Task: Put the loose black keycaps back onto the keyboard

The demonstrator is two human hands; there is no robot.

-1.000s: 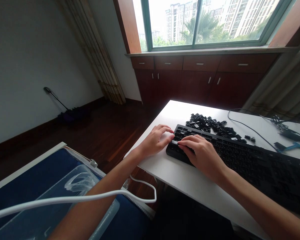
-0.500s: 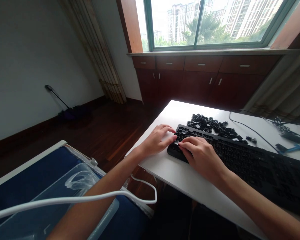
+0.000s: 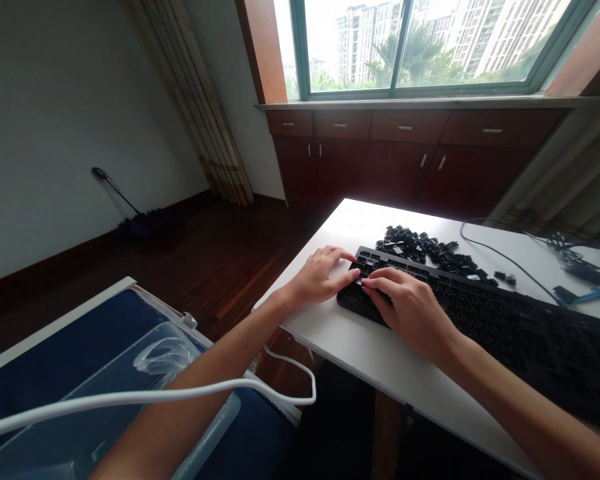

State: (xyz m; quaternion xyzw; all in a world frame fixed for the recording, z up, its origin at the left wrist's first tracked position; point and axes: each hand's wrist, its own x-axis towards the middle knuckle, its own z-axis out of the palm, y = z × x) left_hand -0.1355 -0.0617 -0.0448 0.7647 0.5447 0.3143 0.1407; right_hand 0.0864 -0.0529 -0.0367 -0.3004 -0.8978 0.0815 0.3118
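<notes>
Head view: an oblong black keyboard lies partly beneath the right hand, jagged black pieces heaped beyond. A smooth white table supports both; dark wooden floor extends left of the left hand, thumb and forefinger apart at the keyboard's end. Right fingertips nearly meet there; their grip is indeterminable.

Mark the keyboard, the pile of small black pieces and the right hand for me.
Keyboard (image 3: pixel 517 331): head view, on its key area.
Pile of small black pieces (image 3: pixel 441 254): head view, near its middle.
Right hand (image 3: pixel 416 305): head view, on the back of the hand.
</notes>
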